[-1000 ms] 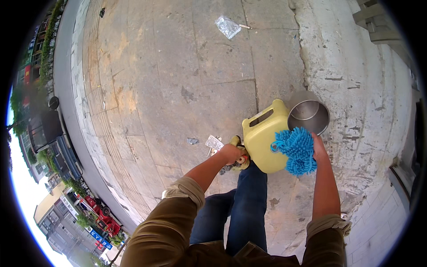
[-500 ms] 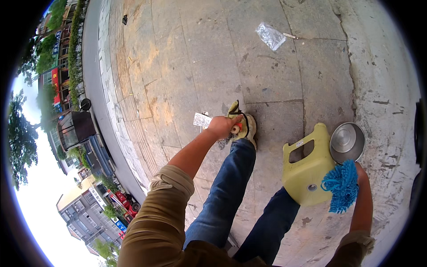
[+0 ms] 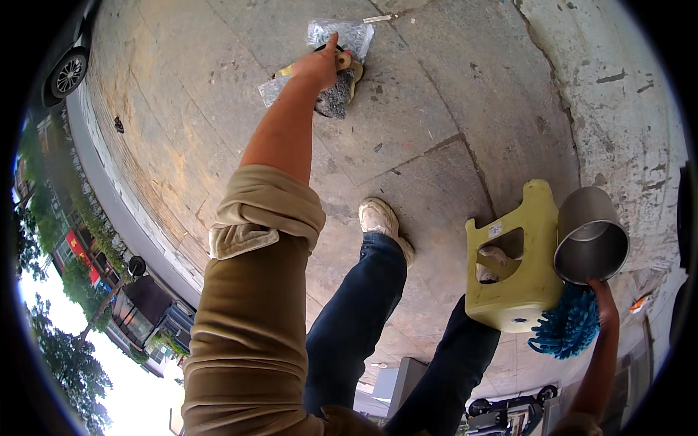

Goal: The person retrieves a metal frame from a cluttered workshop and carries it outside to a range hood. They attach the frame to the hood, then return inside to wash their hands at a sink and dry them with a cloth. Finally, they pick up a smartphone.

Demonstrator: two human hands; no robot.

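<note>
Clearly, with both hands loaded, a smooth, level carry seems to matter most. The left hand (image 3: 320,67), reaching well forward over the paving (image 3: 429,102), has its grip clamped around a bundle in which a fuzzy grey scrubber (image 3: 334,100), a round tan piece (image 3: 342,61) and a silvery sheet (image 3: 273,91) show; squeezing these together should keep the loose sheet from slipping. Out at the person's right, the right hand (image 3: 605,305) looks clamped on a blue chenille mitt (image 3: 563,330), its fingers by the lower rim of a metal pot (image 3: 582,209), whose wall meets a yellow plastic stool (image 3: 502,298). What bears the stool's weight I cannot tell; holding it clear of the right leg (image 3: 454,363) would avoid knocks.
</note>
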